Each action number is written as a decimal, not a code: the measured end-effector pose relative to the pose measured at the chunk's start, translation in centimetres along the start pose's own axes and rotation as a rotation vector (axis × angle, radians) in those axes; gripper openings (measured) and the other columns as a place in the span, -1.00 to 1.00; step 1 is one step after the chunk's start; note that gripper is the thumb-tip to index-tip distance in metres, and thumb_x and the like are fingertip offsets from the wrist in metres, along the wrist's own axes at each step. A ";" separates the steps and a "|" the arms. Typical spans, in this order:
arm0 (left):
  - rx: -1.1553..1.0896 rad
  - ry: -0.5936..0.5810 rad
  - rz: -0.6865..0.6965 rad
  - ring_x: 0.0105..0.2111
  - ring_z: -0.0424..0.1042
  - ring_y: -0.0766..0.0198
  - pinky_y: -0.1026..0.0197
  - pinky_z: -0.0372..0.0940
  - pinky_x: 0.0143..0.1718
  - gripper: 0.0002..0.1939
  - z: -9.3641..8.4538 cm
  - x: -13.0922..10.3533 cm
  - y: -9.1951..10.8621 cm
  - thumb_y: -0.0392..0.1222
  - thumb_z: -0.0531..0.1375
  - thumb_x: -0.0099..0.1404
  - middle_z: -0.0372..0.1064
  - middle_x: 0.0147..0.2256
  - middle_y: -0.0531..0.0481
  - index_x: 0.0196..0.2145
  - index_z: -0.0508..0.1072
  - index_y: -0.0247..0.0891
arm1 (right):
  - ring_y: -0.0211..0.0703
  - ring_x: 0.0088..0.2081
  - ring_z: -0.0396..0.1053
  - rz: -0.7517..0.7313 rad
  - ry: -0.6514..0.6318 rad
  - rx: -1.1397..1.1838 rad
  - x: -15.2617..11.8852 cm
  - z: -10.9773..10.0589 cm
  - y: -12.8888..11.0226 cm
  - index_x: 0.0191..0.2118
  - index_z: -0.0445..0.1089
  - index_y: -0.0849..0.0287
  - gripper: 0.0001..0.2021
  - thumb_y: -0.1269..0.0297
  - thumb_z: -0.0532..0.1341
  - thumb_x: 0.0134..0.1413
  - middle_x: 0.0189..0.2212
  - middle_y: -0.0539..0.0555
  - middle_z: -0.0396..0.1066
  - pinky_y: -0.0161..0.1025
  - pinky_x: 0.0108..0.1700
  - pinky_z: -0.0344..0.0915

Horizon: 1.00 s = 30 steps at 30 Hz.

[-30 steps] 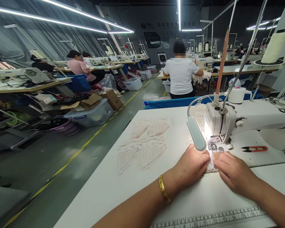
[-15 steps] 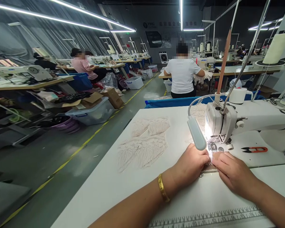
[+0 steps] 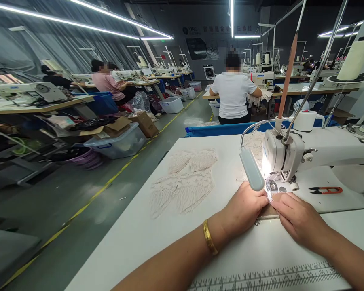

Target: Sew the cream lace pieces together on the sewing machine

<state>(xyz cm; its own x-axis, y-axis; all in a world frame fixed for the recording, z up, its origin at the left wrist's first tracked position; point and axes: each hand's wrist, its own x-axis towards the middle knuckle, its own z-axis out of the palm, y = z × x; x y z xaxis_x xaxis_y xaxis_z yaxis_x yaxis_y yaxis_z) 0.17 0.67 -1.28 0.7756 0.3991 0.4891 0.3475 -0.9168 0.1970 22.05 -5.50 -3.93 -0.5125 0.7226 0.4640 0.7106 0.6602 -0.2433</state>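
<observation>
Lace (image 3: 269, 197), left hand (image 3: 246, 207) and right hand (image 3: 297, 217) angled inward, palms down, each grip pinched closed on it

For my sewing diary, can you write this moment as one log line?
left hand: fingers at lace | right hand: fingers at lace | red snips: untouched | lace pieces: flat on table

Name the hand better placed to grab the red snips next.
Right, I'd say: the right hand is nearer the snips, while the left hand would have to reach across it.
</observation>
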 end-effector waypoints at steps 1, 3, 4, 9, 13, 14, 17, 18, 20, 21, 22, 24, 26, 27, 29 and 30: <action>0.007 -0.002 0.007 -0.35 0.35 0.23 0.13 0.26 -0.25 -0.72 0.0 0.0 0.0 -0.43 0.03 0.44 0.46 -0.35 -0.04 -0.36 0.47 -0.27 | -0.06 -0.29 0.25 0.007 -0.005 -0.001 -0.1 0.0 0.0 -0.13 0.39 0.14 -0.71 0.61 0.03 0.23 -0.33 0.08 0.34 -0.17 -0.33 0.28; 0.020 0.002 0.016 -0.36 0.34 0.24 0.14 0.24 -0.27 -0.72 -0.1 0.0 0.0 -0.44 0.03 0.43 0.45 -0.36 -0.04 -0.37 0.45 -0.26 | -0.07 -0.30 0.23 0.024 -0.015 -0.003 -0.2 0.1 0.1 -0.17 0.38 0.13 -0.73 0.61 0.03 0.23 -0.35 0.06 0.31 -0.18 -0.34 0.26; 0.026 0.006 0.019 -0.38 0.33 0.24 0.14 0.22 -0.28 -0.71 -0.1 0.0 0.0 -0.44 0.03 0.43 0.44 -0.37 -0.03 -0.38 0.44 -0.26 | -0.07 -0.31 0.22 0.030 -0.019 -0.003 -0.2 0.1 0.1 -0.18 0.37 0.13 -0.74 0.61 0.03 0.24 -0.36 0.06 0.29 -0.19 -0.35 0.25; 0.033 0.034 0.021 -0.41 0.28 0.25 0.15 0.17 -0.31 -0.72 -0.2 0.2 0.0 -0.43 0.04 0.43 0.41 -0.41 -0.01 -0.37 0.47 -0.26 | -0.09 -0.32 0.20 0.039 -0.029 -0.020 -0.3 0.1 0.1 -0.22 0.35 0.13 -0.75 0.61 0.02 0.25 -0.37 0.04 0.26 -0.21 -0.37 0.21; 0.045 0.017 0.030 -0.41 0.26 0.24 0.16 0.13 -0.33 -0.75 -0.2 0.0 -0.1 -0.44 0.08 0.40 0.38 -0.42 -0.01 -0.35 0.49 -0.27 | -0.11 -0.32 0.19 0.019 -0.006 -0.051 -0.2 0.1 0.0 -0.26 0.34 0.13 -0.74 0.62 0.01 0.25 -0.38 0.04 0.25 -0.22 -0.36 0.21; 0.046 0.008 0.029 -0.41 0.26 0.24 0.16 0.12 -0.34 -0.76 -0.2 -0.1 -0.2 -0.43 0.09 0.40 0.36 -0.42 -0.01 -0.36 0.49 -0.27 | -0.11 -0.33 0.19 0.019 -0.003 -0.058 -0.2 0.1 0.0 -0.27 0.34 0.13 -0.74 0.62 0.01 0.25 -0.38 0.04 0.25 -0.23 -0.36 0.22; 0.053 -0.025 0.024 -0.40 0.25 0.24 0.16 0.11 -0.35 -0.76 -0.2 -0.2 -0.2 -0.42 0.10 0.39 0.35 -0.41 -0.02 -0.39 0.49 -0.27 | -0.10 -0.34 0.19 0.019 0.001 -0.073 -0.2 0.1 0.0 -0.28 0.35 0.13 -0.74 0.60 0.02 0.26 -0.39 0.05 0.27 -0.21 -0.37 0.22; 0.061 -0.034 0.022 -0.39 0.25 0.23 0.16 0.11 -0.35 -0.75 -0.2 -0.2 -0.2 -0.42 0.10 0.39 0.36 -0.40 -0.04 -0.40 0.49 -0.28 | -0.10 -0.34 0.21 0.020 0.003 -0.069 -0.2 0.1 0.0 -0.27 0.36 0.13 -0.74 0.59 0.02 0.27 -0.39 0.05 0.29 -0.20 -0.37 0.23; 0.075 -0.045 0.026 -0.35 0.28 0.21 0.15 0.15 -0.32 -0.73 -0.1 -0.1 -0.2 -0.42 0.08 0.40 0.39 -0.36 -0.07 -0.40 0.49 -0.27 | -0.08 -0.32 0.26 0.028 0.010 -0.046 -0.2 0.0 0.1 -0.21 0.38 0.13 -0.74 0.57 0.01 0.29 -0.35 0.07 0.35 -0.18 -0.34 0.28; 0.074 -0.048 0.032 -0.33 0.30 0.19 0.14 0.17 -0.29 -0.73 -0.1 -0.1 -0.2 -0.41 0.07 0.41 0.40 -0.34 -0.08 -0.40 0.49 -0.27 | -0.07 -0.30 0.29 0.038 0.016 -0.032 -0.2 0.0 0.1 -0.17 0.39 0.12 -0.74 0.56 0.01 0.31 -0.32 0.08 0.38 -0.17 -0.32 0.30; 0.066 -0.053 0.038 -0.31 0.32 0.18 0.14 0.20 -0.26 -0.73 -0.1 -0.2 -0.3 -0.42 0.06 0.41 0.41 -0.33 -0.09 -0.39 0.49 -0.26 | -0.07 -0.28 0.32 0.047 0.020 -0.019 -0.2 -0.1 0.1 -0.12 0.40 0.12 -0.73 0.55 0.01 0.32 -0.29 0.09 0.41 -0.16 -0.29 0.32; 0.035 -0.072 0.050 -0.29 0.36 0.18 0.13 0.25 -0.22 -0.73 -0.1 -0.3 -0.3 -0.43 0.05 0.41 0.42 -0.32 -0.09 -0.36 0.49 -0.26 | -0.06 -0.27 0.34 0.051 0.021 -0.013 -0.1 -0.1 0.0 -0.06 0.40 0.10 -0.72 0.53 0.02 0.33 -0.27 0.09 0.43 -0.15 -0.28 0.34; 0.011 -0.104 0.047 -0.30 0.38 0.19 0.14 0.28 -0.20 -0.73 -0.1 -0.5 -0.4 -0.43 0.04 0.41 0.43 -0.33 -0.08 -0.33 0.50 -0.26 | -0.07 -0.30 0.31 0.038 0.006 -0.022 0.0 -0.2 0.0 -0.04 0.41 0.10 -0.71 0.53 0.02 0.32 -0.31 0.08 0.41 -0.16 -0.31 0.32; 0.005 -0.122 0.043 -0.31 0.38 0.20 0.16 0.29 -0.20 -0.73 -0.1 -0.6 -0.5 -0.43 0.05 0.40 0.44 -0.33 -0.08 -0.33 0.50 -0.26 | -0.07 -0.32 0.29 0.032 -0.001 -0.027 0.0 -0.2 0.0 -0.05 0.41 0.11 -0.71 0.53 0.02 0.31 -0.34 0.07 0.38 -0.16 -0.33 0.30; 0.000 -0.154 0.034 -0.32 0.39 0.22 0.18 0.29 -0.22 -0.75 0.0 -0.8 -0.5 -0.43 0.06 0.39 0.44 -0.33 -0.07 -0.32 0.50 -0.27 | -0.08 -0.33 0.27 0.030 -0.007 -0.031 0.0 -0.1 -0.1 -0.08 0.41 0.11 -0.72 0.54 0.03 0.30 -0.37 0.05 0.34 -0.18 -0.35 0.27; -0.001 -0.164 0.030 -0.32 0.40 0.22 0.19 0.29 -0.22 -0.76 0.0 -0.8 -0.5 -0.43 0.06 0.39 0.44 -0.33 -0.06 -0.33 0.50 -0.27 | -0.08 -0.33 0.26 0.031 -0.007 -0.032 0.0 -0.1 -0.1 -0.10 0.41 0.11 -0.73 0.54 0.03 0.30 -0.37 0.05 0.33 -0.18 -0.35 0.26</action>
<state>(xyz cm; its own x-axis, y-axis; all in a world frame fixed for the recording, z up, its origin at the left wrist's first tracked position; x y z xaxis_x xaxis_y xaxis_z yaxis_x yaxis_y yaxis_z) -0.66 0.83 -1.75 0.8614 0.3687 0.3494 0.3223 -0.9283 0.1853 22.06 -5.59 -3.83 -0.4931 0.7444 0.4502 0.7415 0.6303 -0.2301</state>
